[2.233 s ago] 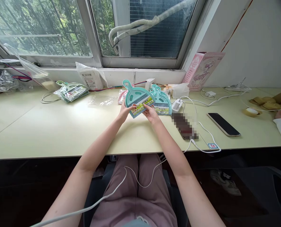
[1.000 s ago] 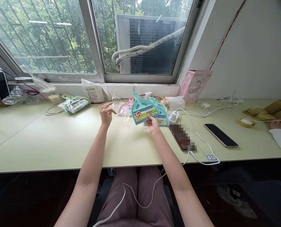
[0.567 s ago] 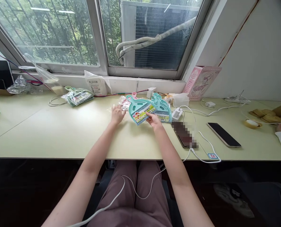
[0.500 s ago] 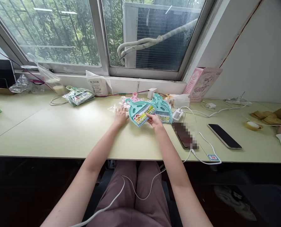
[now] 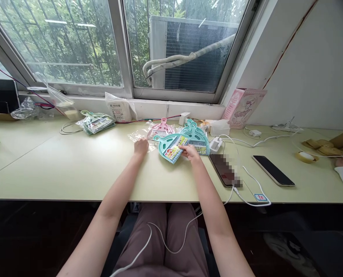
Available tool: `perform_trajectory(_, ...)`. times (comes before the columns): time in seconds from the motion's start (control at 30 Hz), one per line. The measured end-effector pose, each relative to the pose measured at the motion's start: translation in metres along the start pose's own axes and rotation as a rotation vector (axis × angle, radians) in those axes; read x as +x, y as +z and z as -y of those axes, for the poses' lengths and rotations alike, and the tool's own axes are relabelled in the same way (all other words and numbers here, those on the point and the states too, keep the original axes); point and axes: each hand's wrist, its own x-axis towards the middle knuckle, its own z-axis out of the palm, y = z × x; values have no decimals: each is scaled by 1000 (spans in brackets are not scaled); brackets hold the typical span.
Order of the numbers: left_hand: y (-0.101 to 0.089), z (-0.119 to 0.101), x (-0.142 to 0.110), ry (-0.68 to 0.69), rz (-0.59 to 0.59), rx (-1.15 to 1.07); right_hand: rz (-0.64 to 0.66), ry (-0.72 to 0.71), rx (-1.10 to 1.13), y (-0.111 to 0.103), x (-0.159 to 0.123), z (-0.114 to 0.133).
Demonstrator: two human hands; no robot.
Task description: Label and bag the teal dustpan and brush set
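And the right hand [image 5: 190,152] pinches the teal dustpan [image 5: 166,143] shut-fingered, in front of the pink dustpan [image 5: 163,126] at the counter [image 5: 73,165]! Left hand [image 5: 141,147], curled closed, meets clear wrap [image 5: 136,135]; can't tell if it grips.

small workroom or office, by the look: long shared table [image 5: 73,165] set under barred window [image 5: 82,46]; phones, chargers, packaged goods strewn.

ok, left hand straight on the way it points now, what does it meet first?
Likely the clear film right at the left hand, then the pink dustpan set beyond. Contact and height over the table are hard to judge from this view.
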Motion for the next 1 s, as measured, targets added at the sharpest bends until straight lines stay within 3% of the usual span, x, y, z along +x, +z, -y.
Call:
perform_trajectory(0.37, -9, 11, 1, -127, -109, -32, 84, 12, -42, 3, 2, -3)
perform_trajectory(0.57, -8, 1, -8, 84, -170, -33, 92, -78, 78, 11, 2, -10)
perform_trajectory(0.7, -9, -10, -13, 209, -246, -192, 115, -76, 53, 16, 1, -12)
perform_trajectory(0.87, -14, -22, -17, 474, -287, -391, 170, -57, 107, 19, 1, -12)
perform_trajectory(1.0, -21, -26, -22, 409, -440, -431, 165, -81, 251, 16, 2, -11)
